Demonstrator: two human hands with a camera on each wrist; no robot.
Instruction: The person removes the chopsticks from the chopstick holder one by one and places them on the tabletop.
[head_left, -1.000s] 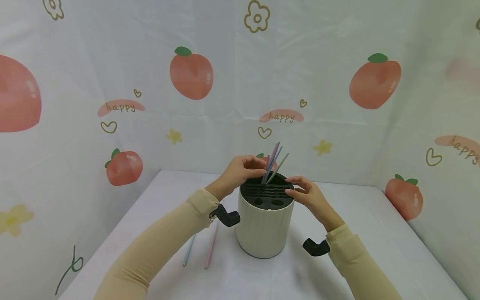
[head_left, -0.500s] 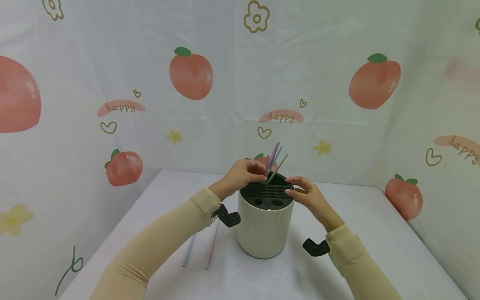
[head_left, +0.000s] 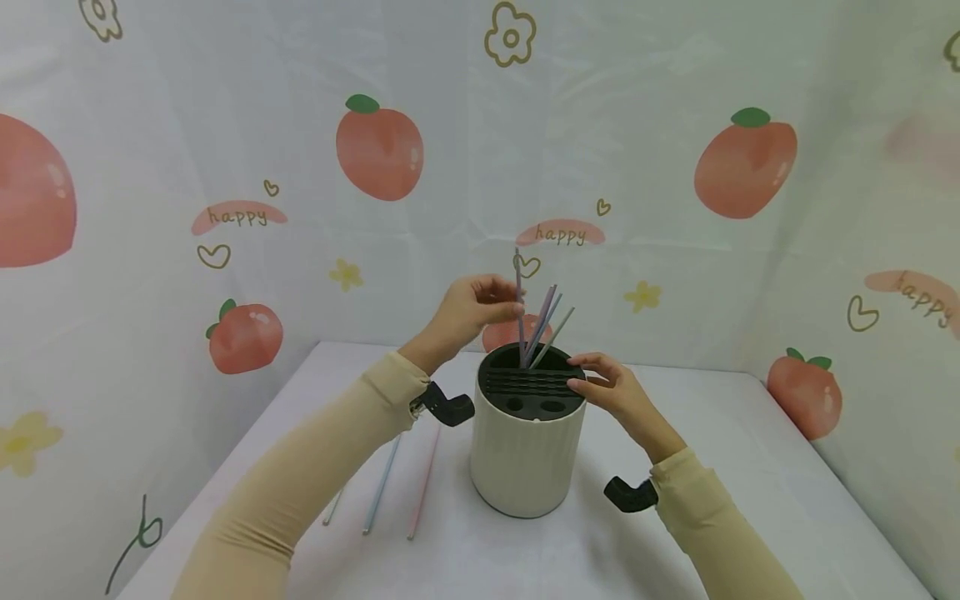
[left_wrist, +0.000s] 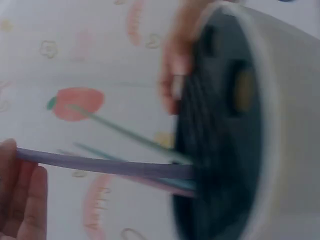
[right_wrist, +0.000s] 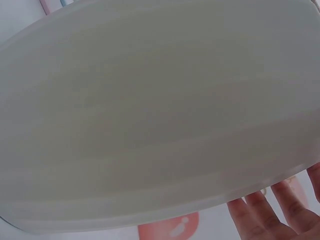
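My left hand [head_left: 480, 310] pinches the upper part of a thin purple pencil [head_left: 521, 337] between thumb and fingers. It stands nearly upright, its lower end down inside the back compartment of a white ribbed pen holder [head_left: 525, 467] with a black top [head_left: 534, 408]. Several pencils lean right in that compartment, among them a green pencil [head_left: 558, 331]. In the left wrist view the purple pencil [left_wrist: 105, 165] runs from my fingertips to the holder. My right hand [head_left: 626, 402] touches the holder's right rim with its fingertips; its fingers [right_wrist: 260, 215] show beside the wall.
On the white table [head_left: 660, 550], left of the holder, lie a pink pencil [head_left: 424, 492], a blue pencil [head_left: 381, 487] and a pale pencil [head_left: 332, 507] partly hidden by my left sleeve. A fruit-printed cloth [head_left: 450, 233] hangs behind.
My left hand has risen and shifted slightly left, drawing the purple pencil up and more upright. The right hand stays on the rim. The pale pencil on the table has come into view.
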